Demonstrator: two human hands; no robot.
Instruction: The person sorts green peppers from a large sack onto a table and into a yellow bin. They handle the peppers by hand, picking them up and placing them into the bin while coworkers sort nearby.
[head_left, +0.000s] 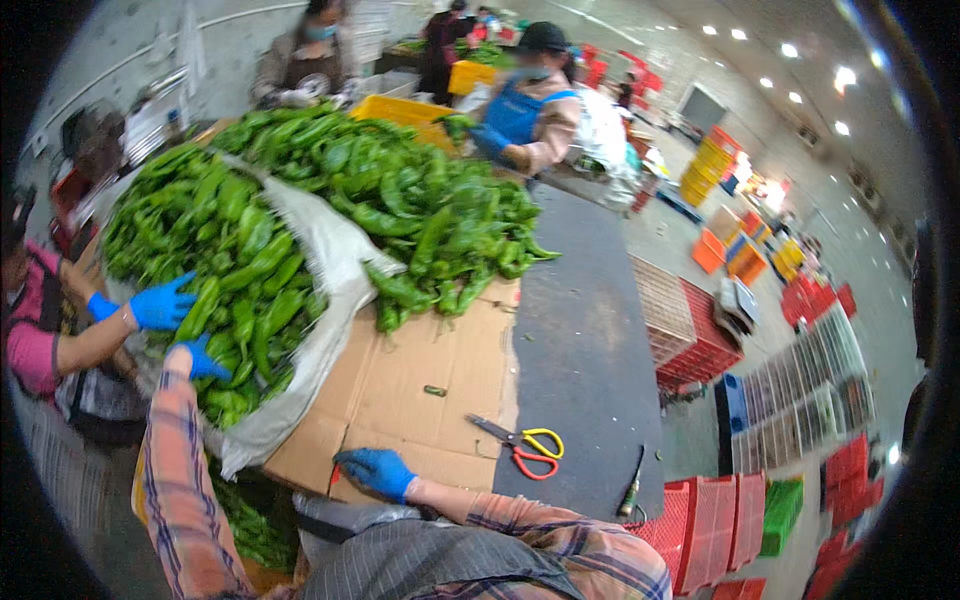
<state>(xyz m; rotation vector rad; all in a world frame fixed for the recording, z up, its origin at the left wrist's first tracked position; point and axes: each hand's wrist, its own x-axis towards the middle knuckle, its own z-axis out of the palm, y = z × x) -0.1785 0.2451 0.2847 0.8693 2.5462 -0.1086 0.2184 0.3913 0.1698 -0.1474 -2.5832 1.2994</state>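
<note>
My left hand (199, 358), in a blue glove, lies with spread fingers against green peppers (225, 232) heaped in an opened white woven sack (337, 292). Just above it, another person's blue-gloved hand (161, 304) touches the same heap. My right hand (375, 472), also gloved in blue, rests palm down at the near edge of a flattened cardboard sheet (420, 360). No object shows in it, though its fingertips are hard to make out. To its right lie scissors (517, 442) with one red and one yellow handle. A small pepper piece (435, 391) sits on the cardboard.
A larger loose pepper pile (427, 195) covers the table's far part. Across it, a person in a blue apron (517, 112) holds peppers by a yellow crate (405, 116). A slim tool (634, 484) lies on the dark tabletop (585, 337). Red crates (701, 525) stand at right.
</note>
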